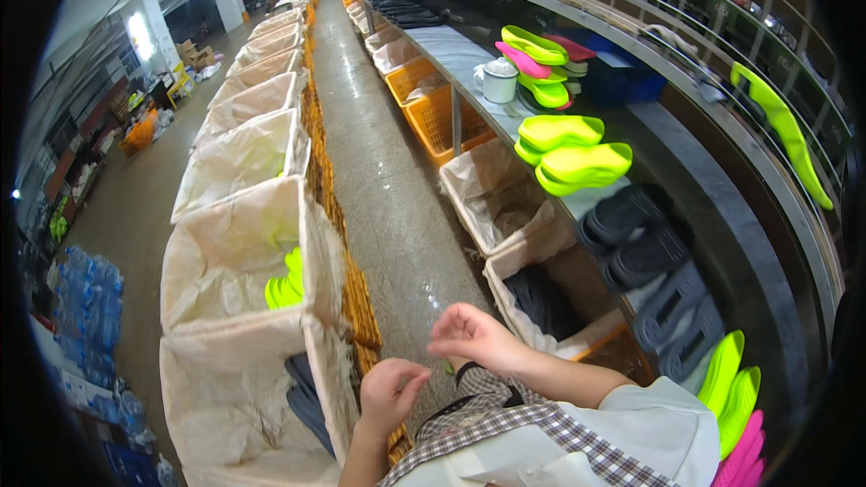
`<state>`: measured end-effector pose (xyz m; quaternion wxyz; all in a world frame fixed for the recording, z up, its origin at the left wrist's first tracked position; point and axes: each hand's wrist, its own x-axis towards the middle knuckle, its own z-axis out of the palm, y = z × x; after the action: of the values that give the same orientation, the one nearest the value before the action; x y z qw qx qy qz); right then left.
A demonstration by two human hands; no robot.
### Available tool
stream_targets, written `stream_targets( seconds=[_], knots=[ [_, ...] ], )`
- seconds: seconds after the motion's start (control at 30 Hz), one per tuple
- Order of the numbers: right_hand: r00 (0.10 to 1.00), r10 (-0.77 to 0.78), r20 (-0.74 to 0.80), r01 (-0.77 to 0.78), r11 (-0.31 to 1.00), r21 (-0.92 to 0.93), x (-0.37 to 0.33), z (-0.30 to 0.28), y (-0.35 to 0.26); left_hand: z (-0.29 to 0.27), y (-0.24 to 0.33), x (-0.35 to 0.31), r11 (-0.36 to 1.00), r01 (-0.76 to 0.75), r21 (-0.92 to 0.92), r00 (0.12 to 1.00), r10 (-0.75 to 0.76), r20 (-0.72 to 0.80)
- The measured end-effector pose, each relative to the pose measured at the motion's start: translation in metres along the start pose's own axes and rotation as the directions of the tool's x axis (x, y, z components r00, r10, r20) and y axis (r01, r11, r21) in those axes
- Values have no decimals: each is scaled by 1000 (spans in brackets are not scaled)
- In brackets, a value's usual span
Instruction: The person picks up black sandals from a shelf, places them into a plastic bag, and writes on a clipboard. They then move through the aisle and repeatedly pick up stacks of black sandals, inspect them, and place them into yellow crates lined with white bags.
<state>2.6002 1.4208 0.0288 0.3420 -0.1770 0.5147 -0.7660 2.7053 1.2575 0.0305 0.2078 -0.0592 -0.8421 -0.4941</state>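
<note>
Both hands hang over the aisle, near each other but not touching. My left hand (392, 394) is loosely curled with thumb and fingers apart, holding nothing. It is closest to the near cloth-lined bin (234, 388), where dark grey pieces (311, 404) lie against the inner side. Farther right, my right hand (478, 338) is half-bent and empty, its thumb away from the fingers. Beside it stands another lined bin (501, 293) with dark pieces (541, 302) inside. Neon yellow-green clogs or soles (586, 167) sit in a pair on the bench to the right.
Lined bins (257, 131) run along the aisle's left; one holds neon pieces (286, 284). On the right bench are a white lidded mug (499, 81), stacked coloured soles (537, 50), black footwear (636, 234) and grey footwear (677, 325). Orange crates (433, 117) stand beneath it. A wire rack (767, 27) borders the bench.
</note>
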Motion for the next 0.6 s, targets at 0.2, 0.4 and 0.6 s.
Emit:
stream_targets(
  seconds=[0.2,0.4,0.6],
  knots=[
    [995,28,-96,-13,988,153,207,-83,-64,-22,-85,168,992,56,109,998,-60,36],
    [942,-114,-315,169,974,152,406,-145,-126,-42,-166,312,986,130,103,988,-138,71],
    [721,-245,-648,353,935,38,600,-249,-153,-62,-294,452,976,139,166,967,-170,190]
  ],
)
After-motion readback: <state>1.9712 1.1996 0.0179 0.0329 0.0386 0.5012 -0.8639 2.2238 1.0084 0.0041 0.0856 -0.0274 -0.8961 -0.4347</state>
